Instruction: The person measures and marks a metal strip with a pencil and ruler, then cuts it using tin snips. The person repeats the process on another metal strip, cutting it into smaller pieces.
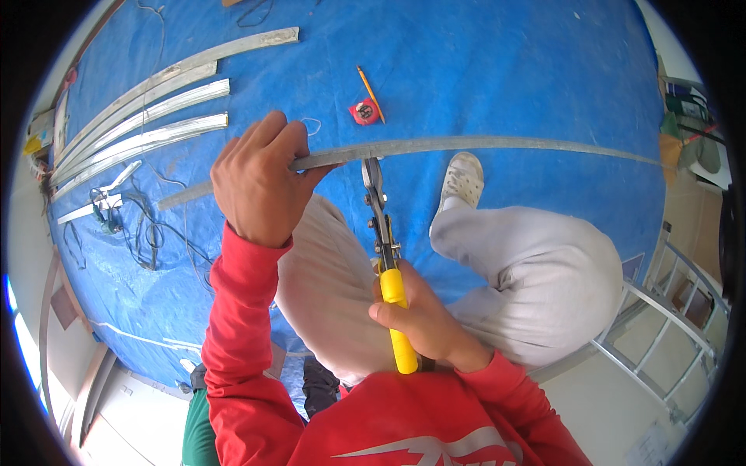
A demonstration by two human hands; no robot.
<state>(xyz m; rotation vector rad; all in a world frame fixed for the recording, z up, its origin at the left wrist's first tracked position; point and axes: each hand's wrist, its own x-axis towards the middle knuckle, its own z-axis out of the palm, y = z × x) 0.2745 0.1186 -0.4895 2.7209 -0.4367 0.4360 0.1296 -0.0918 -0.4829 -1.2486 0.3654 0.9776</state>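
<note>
A long, thin metal strip runs crosswise in front of me, looking bent by the lens. My left hand is closed around it left of the middle, and its left end sticks out past the fist. My right hand grips the yellow handles of a pair of tin snips, held roughly upright below the strip. The snips' jaws meet the near edge of the strip just right of my left hand. Whether the blades have cut into the metal cannot be made out.
A red tape measure and a pencil lie on the blue tarp beyond the strip. Several metal strips lie at the far left, near a corded tool. A ladder is at the right.
</note>
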